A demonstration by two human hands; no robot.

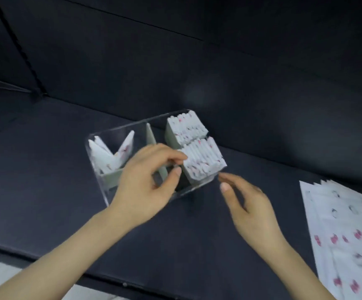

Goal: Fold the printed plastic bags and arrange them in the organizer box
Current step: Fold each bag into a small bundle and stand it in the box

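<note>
A clear organizer box (97, 169) stands on the dark cushioned surface, split into compartments by grey dividers. Two right compartments are packed with folded printed bags, the near row (203, 163) and the far row (186, 128). A few folded bags (110, 154) lean loosely in the left compartment. My left hand (147, 182) reaches over the box, thumb and index finger touching the near row's left end. Beside the box's near right corner hovers my right hand (247, 204), fingers relaxed and holding nothing. The frame is blurred.
A stack of flat unfolded printed bags (344, 230) lies at the right edge of the surface. The dark backrest (197, 61) rises behind the box. The cushion's front edge (45, 254) runs along the lower left, with pale floor below it.
</note>
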